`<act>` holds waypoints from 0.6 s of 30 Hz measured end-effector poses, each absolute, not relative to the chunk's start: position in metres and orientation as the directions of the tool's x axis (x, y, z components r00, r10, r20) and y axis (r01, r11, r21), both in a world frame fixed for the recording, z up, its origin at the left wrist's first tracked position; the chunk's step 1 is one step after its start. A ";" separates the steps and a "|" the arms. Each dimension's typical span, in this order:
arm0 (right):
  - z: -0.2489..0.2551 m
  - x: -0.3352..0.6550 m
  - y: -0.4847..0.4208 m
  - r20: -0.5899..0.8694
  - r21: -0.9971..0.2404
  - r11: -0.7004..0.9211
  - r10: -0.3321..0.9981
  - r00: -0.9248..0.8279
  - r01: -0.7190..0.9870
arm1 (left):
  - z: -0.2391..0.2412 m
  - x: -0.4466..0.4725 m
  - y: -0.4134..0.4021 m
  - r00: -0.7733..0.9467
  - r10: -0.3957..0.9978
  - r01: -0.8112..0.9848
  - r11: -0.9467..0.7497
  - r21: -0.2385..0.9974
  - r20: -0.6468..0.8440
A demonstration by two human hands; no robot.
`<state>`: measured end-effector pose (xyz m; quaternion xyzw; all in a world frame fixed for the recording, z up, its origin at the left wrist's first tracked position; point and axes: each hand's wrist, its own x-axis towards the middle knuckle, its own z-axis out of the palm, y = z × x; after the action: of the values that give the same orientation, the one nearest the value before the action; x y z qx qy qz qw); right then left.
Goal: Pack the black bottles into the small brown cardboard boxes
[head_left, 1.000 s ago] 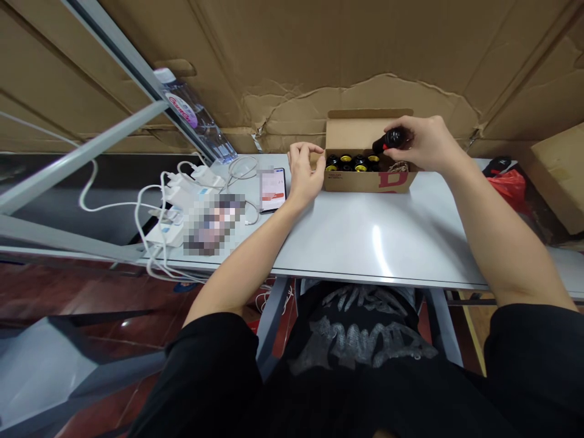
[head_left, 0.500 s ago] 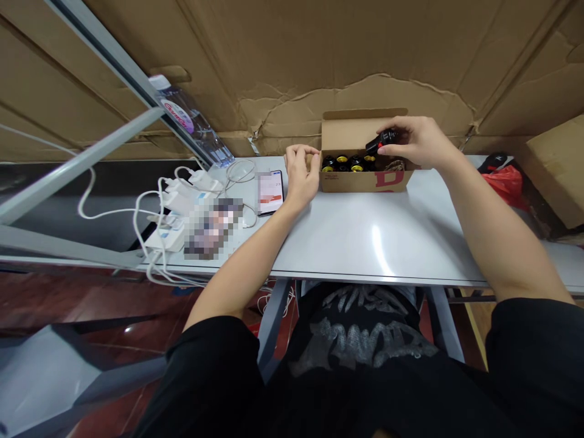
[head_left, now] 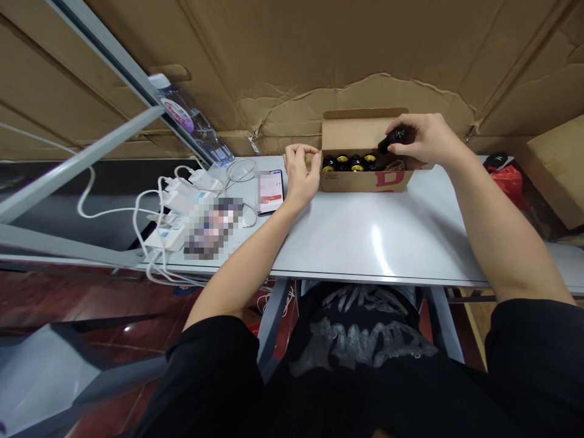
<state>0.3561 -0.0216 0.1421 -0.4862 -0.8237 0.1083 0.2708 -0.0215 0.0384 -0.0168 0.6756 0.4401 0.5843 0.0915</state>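
My right hand (head_left: 426, 141) closed on black bottle (head_left: 396, 139) above open cardboard box (head_left: 365, 181); my left hand (head_left: 300, 175) half-curled, empty, just beside box.

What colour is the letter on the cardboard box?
The letter is red, clearest in the head view.

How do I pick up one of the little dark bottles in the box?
Pinch the top of a dark bottle with your fingers, coming straight down through the open cardboard box. They sit packed side by side, so only their tops show.
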 end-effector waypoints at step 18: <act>0.099 0.354 0.014 0.239 -0.176 0.401 0.903 -0.356 0.899 | -0.023 -0.027 0.047 -0.135 0.794 0.401 -0.504 0.765 0.593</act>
<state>0.3537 0.0139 0.0985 -0.5471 -0.8235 0.0073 0.1500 -0.0268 0.0466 -0.0232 0.6363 0.4695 0.5891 0.1665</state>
